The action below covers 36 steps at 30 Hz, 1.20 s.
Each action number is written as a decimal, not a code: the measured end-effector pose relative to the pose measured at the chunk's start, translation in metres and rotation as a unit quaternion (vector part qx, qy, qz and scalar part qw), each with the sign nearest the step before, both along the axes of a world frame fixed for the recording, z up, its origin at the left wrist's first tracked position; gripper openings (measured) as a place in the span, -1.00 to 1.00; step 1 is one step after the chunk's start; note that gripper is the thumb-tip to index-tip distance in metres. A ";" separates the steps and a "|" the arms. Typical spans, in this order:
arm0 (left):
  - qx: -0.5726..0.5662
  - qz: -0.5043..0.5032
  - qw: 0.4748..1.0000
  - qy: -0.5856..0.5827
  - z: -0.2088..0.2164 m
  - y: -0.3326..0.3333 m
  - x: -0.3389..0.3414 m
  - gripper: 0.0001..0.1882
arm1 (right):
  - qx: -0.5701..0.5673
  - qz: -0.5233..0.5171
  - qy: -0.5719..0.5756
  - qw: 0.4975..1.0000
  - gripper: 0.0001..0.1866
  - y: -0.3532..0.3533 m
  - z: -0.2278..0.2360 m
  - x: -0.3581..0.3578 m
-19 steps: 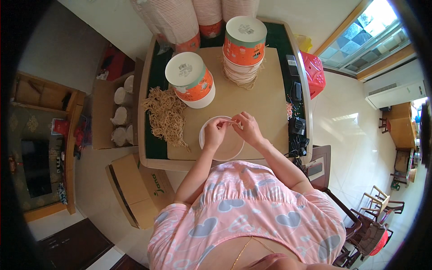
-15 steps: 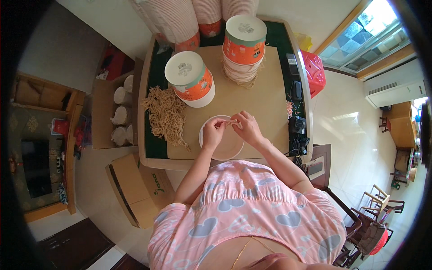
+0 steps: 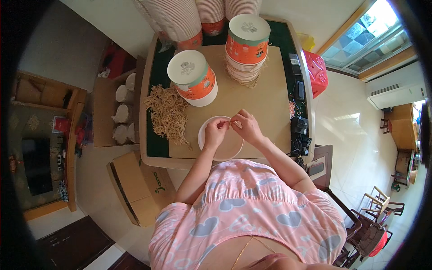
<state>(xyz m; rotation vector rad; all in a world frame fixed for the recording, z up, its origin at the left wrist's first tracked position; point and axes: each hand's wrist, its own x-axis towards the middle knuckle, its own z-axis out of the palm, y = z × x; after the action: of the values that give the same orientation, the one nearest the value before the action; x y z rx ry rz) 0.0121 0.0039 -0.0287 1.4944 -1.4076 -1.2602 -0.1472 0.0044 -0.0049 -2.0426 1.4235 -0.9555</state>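
Observation:
Side by side over a white paper tub [image 3: 225, 152], my left hand [image 3: 217, 131] and my right hand [image 3: 246, 127] are both closed in a pinch, fingertips almost meeting. A small pale bit shows at the right fingertips; it is too small to name. The tub stands close to the table's near edge, its inside partly hidden by my hands. Left of it lies a tangled heap of thin tan cord [image 3: 167, 115]. Beyond sit two upside-down stacks of orange and white paper tubs, the left stack [image 3: 192, 81] shorter; cords hang around the right stack [image 3: 247, 49].
Tall sleeves of stacked tubs [image 3: 173, 22] stand along the far edge. Black adapters and cables [image 3: 298, 126] line the right edge, with a red plastic stool [image 3: 315, 74] beyond. Left of the table is a carton of wrapped white tubs [image 3: 122, 112]; another cardboard box [image 3: 135, 189] lies nearer.
The view has shifted slightly. My hands stay pinched together over the tub, with only a small change in the fingers.

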 end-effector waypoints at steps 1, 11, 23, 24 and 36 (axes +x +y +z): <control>0.010 -0.012 1.000 -0.006 0.003 0.000 0.000 -0.92 | 0.025 -0.007 -0.036 0.999 -0.90 0.001 0.002 0.000; 0.050 -0.029 0.997 0.050 0.008 0.012 -0.020 -0.91 | 0.115 -0.054 -0.168 0.978 -0.91 0.024 -0.001 -0.015; -0.054 -0.035 0.997 -0.046 0.007 0.013 -0.023 -0.86 | 0.085 -0.037 -0.108 0.990 -0.93 0.023 -0.007 -0.013; -0.055 -0.034 0.997 -0.046 0.010 0.013 -0.023 -0.86 | 0.084 -0.036 -0.108 0.990 -0.93 0.023 -0.005 -0.013; -0.069 -0.024 0.994 -0.075 0.017 0.014 -0.020 -0.91 | 0.068 -0.023 -0.072 0.995 -0.92 0.019 -0.011 -0.013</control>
<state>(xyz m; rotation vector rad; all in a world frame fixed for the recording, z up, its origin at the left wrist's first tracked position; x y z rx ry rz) -0.0082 0.0180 -0.0118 1.4933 -1.6029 -1.0732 -0.1605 0.0234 -0.0160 -1.8133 1.4225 -0.9754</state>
